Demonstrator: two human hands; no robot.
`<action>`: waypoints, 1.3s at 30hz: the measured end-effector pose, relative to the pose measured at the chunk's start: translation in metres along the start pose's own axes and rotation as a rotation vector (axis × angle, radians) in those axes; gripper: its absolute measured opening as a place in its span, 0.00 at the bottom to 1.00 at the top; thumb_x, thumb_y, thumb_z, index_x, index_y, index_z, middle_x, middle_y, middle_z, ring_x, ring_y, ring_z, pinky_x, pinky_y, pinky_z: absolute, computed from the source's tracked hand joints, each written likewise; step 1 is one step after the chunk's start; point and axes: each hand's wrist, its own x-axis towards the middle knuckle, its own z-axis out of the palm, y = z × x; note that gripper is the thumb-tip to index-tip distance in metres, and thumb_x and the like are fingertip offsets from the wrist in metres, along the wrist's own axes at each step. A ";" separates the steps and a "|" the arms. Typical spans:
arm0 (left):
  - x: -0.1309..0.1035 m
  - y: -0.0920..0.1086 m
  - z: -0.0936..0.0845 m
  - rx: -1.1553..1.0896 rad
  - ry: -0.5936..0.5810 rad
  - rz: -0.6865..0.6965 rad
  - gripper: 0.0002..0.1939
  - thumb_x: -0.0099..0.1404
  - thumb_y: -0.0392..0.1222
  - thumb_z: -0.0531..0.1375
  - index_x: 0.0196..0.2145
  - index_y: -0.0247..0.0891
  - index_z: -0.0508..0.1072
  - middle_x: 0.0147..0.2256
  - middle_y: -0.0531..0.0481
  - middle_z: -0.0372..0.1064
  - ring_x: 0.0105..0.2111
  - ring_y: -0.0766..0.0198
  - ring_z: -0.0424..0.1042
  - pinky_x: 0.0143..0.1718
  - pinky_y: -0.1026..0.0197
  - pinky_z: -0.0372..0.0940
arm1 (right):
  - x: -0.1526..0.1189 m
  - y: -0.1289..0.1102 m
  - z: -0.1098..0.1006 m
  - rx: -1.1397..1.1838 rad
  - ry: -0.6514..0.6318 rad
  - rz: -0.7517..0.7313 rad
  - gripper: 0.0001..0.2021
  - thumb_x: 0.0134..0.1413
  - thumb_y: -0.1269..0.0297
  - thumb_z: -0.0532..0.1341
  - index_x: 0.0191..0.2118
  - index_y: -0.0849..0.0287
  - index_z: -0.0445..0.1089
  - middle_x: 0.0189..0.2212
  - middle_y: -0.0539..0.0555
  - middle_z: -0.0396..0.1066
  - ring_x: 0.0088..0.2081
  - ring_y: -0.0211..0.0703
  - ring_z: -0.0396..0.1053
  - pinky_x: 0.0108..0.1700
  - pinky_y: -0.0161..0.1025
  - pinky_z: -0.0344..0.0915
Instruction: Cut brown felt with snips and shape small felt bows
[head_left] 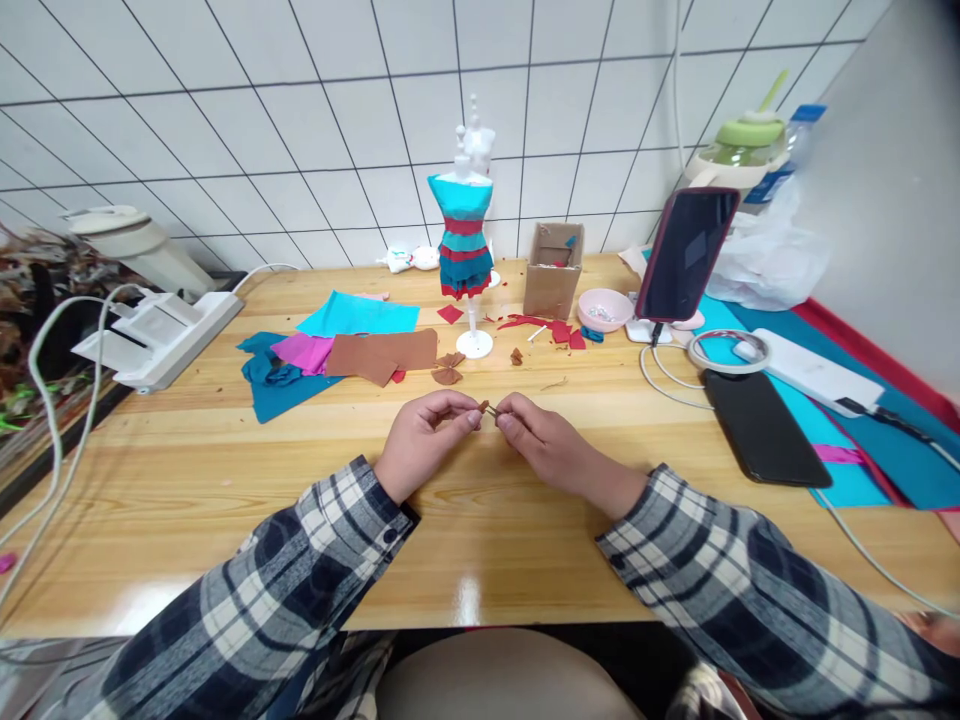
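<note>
Over the middle of the wooden table, my left hand (427, 435) pinches a small brown crepe paper piece (484, 405) between thumb and fingertips. My right hand (544, 440) is closed on a thin, dark metal tool (492, 410), which looks like tweezers; its tip touches or nearly touches the brown piece. Most of the tool is hidden by the fingers. Just beyond the hands lie brown paper scraps (448, 376) and a crumpled brown bit (516, 356). Behind them stands a small white dress form (474, 345) wearing a layered blue and red paper dress (463, 235).
Brown (397, 352) and blue sheets (360, 315) lie back left. A cardboard box (551, 275) and a pink bowl (604, 310) stand back right. Further right are a propped phone (688, 255), a black phone (765, 428) and cables. A white power strip (165, 335) is at left.
</note>
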 end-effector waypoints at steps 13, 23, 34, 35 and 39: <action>0.000 0.000 0.002 -0.043 0.010 -0.039 0.11 0.54 0.46 0.67 0.29 0.35 0.74 0.27 0.51 0.73 0.28 0.65 0.71 0.35 0.62 0.66 | -0.001 0.001 0.003 0.019 -0.009 0.006 0.14 0.65 0.51 0.45 0.38 0.55 0.58 0.27 0.46 0.61 0.30 0.38 0.60 0.35 0.36 0.55; 0.000 0.001 0.003 -0.038 -0.006 -0.041 0.10 0.54 0.45 0.66 0.28 0.35 0.73 0.26 0.52 0.72 0.28 0.66 0.70 0.35 0.63 0.65 | -0.001 0.000 0.004 0.046 -0.020 -0.007 0.13 0.66 0.53 0.44 0.34 0.55 0.55 0.27 0.46 0.60 0.30 0.38 0.59 0.34 0.36 0.55; 0.000 -0.001 0.003 0.103 -0.037 0.003 0.09 0.55 0.44 0.65 0.28 0.35 0.74 0.29 0.49 0.74 0.30 0.63 0.71 0.36 0.61 0.66 | 0.001 0.002 0.006 0.012 -0.012 -0.032 0.13 0.66 0.52 0.45 0.35 0.55 0.56 0.27 0.47 0.61 0.31 0.38 0.60 0.36 0.36 0.56; -0.001 -0.001 0.003 0.115 -0.049 0.006 0.09 0.56 0.44 0.65 0.28 0.35 0.75 0.29 0.49 0.75 0.30 0.63 0.71 0.36 0.61 0.66 | 0.001 0.002 0.006 0.012 -0.014 -0.037 0.13 0.66 0.53 0.45 0.35 0.55 0.56 0.28 0.47 0.61 0.31 0.38 0.60 0.36 0.36 0.56; -0.001 -0.002 0.003 0.139 -0.071 0.013 0.08 0.57 0.43 0.64 0.29 0.35 0.74 0.28 0.49 0.74 0.30 0.64 0.71 0.36 0.62 0.65 | 0.001 0.003 0.006 0.009 -0.022 -0.041 0.13 0.65 0.53 0.45 0.36 0.55 0.57 0.28 0.47 0.61 0.32 0.39 0.60 0.36 0.36 0.56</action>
